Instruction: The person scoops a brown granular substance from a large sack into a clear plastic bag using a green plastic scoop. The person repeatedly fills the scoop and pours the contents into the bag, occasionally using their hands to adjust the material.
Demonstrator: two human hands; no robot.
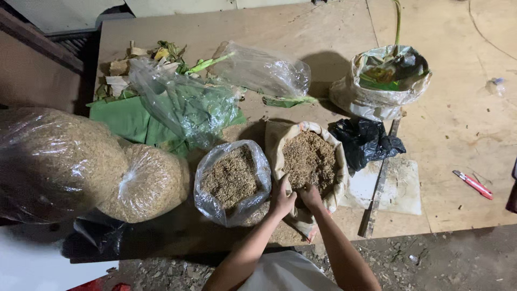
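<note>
A worn plywood tabletop (463, 161) stands over a littered dirt floor (431, 258) in dim light. At its near edge, both hands dip into the husk-like brown material of an open tan sack (309, 161). The left hand (281, 200) curls loosely over the sack's near rim; the right hand (311, 195) is half-closed, fingertips in the material. Just left stands a clear bag (232, 180) of similar material.

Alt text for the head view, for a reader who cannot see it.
Both hands, left and right, dig into a brown sack of husk-like material on a plywood table. A clear bag of similar material stands beside it, green leaves behind.
</note>
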